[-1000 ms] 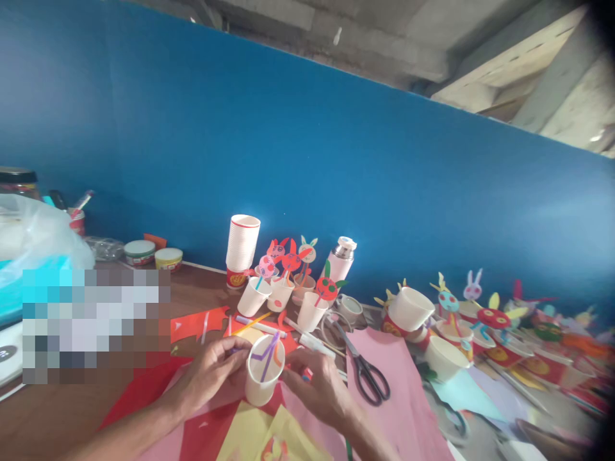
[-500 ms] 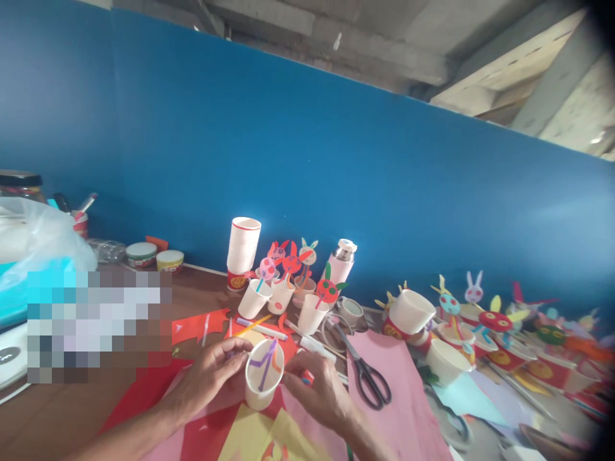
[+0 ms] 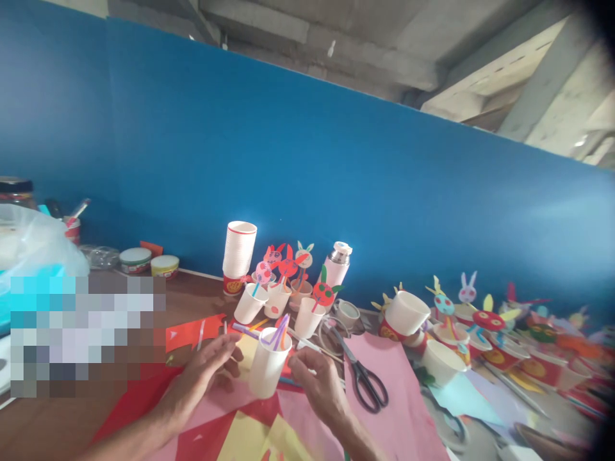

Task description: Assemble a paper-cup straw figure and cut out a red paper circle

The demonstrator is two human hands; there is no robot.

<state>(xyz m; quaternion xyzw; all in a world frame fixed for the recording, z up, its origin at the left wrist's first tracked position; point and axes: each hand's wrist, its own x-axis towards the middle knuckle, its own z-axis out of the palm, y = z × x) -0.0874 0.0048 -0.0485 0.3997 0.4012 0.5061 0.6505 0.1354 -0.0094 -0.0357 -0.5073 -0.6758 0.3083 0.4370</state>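
Note:
A white paper cup [image 3: 268, 368] is between my two hands above the coloured paper, leaning slightly. Purple and orange paper strips [image 3: 280, 334] stick up out of its mouth. My right hand [image 3: 321, 382] has its fingers closed at the right side of the cup, near the rim. My left hand [image 3: 211, 368] is to the left of the cup, its fingers loosely bent and apart, with a small gap between them and the cup. Behind, several white cups [image 3: 250, 306] hold paper rabbit faces [image 3: 324, 293] on strips.
Black-handled scissors [image 3: 369, 387] lie on pink paper [image 3: 394, 378] at the right. A stack of cups [image 3: 240, 250] and a thermos [image 3: 336, 262] stand at the back. More rabbit cups [image 3: 509, 349] crowd the right side. Red paper [image 3: 144, 397] and yellow paper [image 3: 245, 438] lie in front.
The cup has turned more upright, so its outer side shows and the strips rise above the rim. My left hand has drawn back from the cup. The view has shifted slightly.

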